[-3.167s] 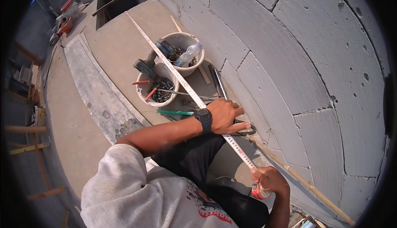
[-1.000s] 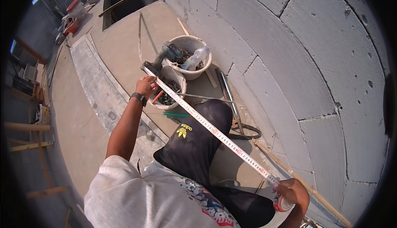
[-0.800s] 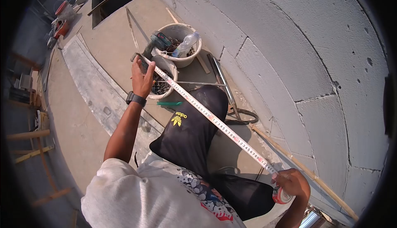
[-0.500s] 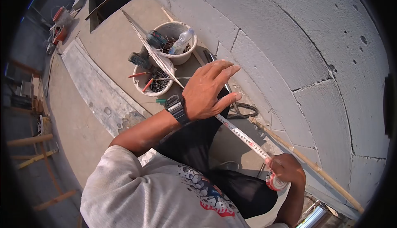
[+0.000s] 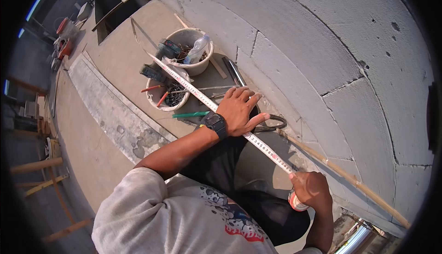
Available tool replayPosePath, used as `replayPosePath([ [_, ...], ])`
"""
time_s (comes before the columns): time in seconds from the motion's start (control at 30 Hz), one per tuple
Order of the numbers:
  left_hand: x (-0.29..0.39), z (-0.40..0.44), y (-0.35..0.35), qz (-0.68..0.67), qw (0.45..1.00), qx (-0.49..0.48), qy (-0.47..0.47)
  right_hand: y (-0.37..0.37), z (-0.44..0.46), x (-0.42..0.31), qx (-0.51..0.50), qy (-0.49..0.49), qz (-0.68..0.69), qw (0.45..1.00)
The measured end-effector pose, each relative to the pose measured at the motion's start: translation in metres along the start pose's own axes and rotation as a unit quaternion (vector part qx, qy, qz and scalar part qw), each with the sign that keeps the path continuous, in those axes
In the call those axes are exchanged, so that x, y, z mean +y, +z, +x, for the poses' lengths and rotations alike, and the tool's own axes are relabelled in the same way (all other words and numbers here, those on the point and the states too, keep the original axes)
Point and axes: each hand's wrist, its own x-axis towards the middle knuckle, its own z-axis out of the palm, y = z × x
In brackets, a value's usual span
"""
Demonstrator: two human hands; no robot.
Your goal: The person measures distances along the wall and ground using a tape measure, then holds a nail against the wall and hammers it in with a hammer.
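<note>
A tape measure point(image 5: 297, 201) with a red-and-white case is in my right hand point(image 5: 311, 188), whose fingers are wrapped around it. Its white blade point(image 5: 266, 150) runs diagonally up and left, passing under my left hand point(image 5: 239, 111) and out past the buckets. My left hand, with a black watch on the wrist, lies palm down across the blade with fingers stretched and thumb apart. Its palm side is hidden. A green-handled tool point(image 5: 190, 115) lies just left of that hand.
Two white buckets, one with screws and red-handled tools point(image 5: 156, 103), one with a plastic bottle point(image 5: 197, 50), stand beyond my left hand. Cordless drills point(image 5: 154, 73) rest in them. A block wall point(image 5: 304, 56) rises at right, with a wooden strip point(image 5: 343, 177) along its foot. A grey board point(image 5: 103, 98) lies left.
My left hand has lowered slightly and moved right, fingers closer together. The blade beyond it has turned, now showing its numbered face. My right hand has shifted a little left with the tape measure.
</note>
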Motion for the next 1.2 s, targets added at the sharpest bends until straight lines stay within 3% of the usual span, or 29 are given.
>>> replayPosePath([
  [0.37, -0.014, 0.009, 0.003, -0.054, 0.997, -0.059, 0.007, -0.011, -0.021, 0.020, -0.022, 0.007, 0.006, 1.000],
  [0.47, -0.014, 0.011, 0.004, -0.046, 0.997, -0.063, 0.009, -0.021, -0.031, 0.041, -0.085, 0.068, 0.040, 0.993],
  [0.53, -0.014, 0.012, 0.004, -0.045, 0.997, -0.067, 0.009, -0.026, -0.041, 0.060, -0.162, 0.115, 0.145, 0.969],
  [0.63, -0.015, 0.012, 0.006, -0.035, 0.997, -0.067, 0.013, -0.022, -0.067, 0.096, -0.184, 0.158, 0.213, 0.946],
  [1.03, -0.007, 0.013, -0.001, -0.012, 0.997, -0.081, -0.005, -0.004, -0.160, 0.187, -0.078, 0.306, 0.249, 0.916],
  [1.07, -0.008, 0.012, -0.001, -0.011, 0.997, -0.080, -0.006, 0.010, -0.172, 0.200, -0.010, 0.341, 0.265, 0.902],
  [1.2, -0.010, 0.010, -0.002, -0.006, 0.998, -0.070, 0.002, 0.019, -0.206, 0.247, -0.001, 0.317, 0.351, 0.881],
])
